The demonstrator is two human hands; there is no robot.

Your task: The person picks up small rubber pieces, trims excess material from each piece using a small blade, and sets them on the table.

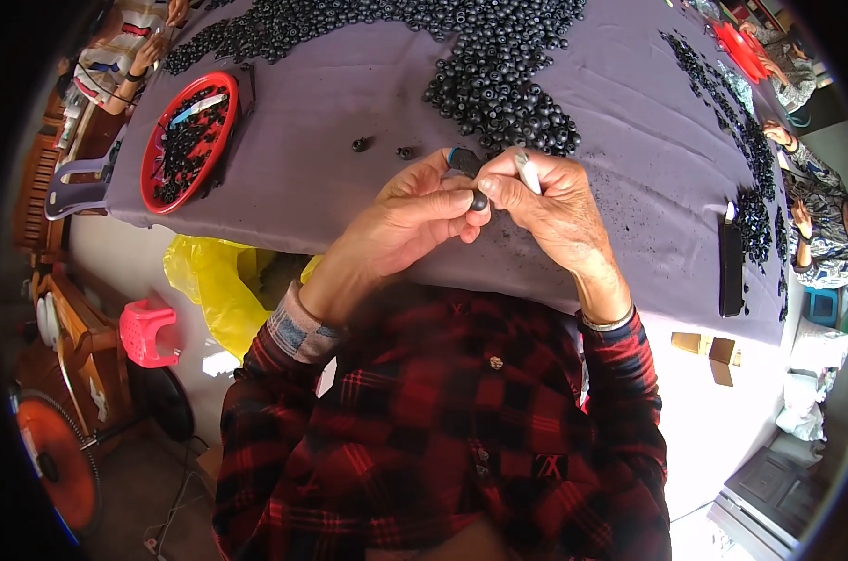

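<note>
Both my hands meet above the near part of the cloth-covered table. My left hand (419,208) pinches a small round black piece (479,201) between thumb and fingers, and one of its fingers wears a black cover with a teal edge. My right hand (557,201) is closed around a slim white-handled tool (527,172); its working end is hidden. The right thumb and fingertips come close to the black piece; whether they touch it I cannot tell. Just beyond my hands lies a large heap of similar black pieces (499,79), with a loose black piece (359,145) to the left.
A red basin (146,168) with black scraps and a blue-white tool stands at the left. More black pieces (753,220) and a black box (731,271) lie along the right edge. Other people sit at both sides. A yellow bag (213,290) hangs by the near edge.
</note>
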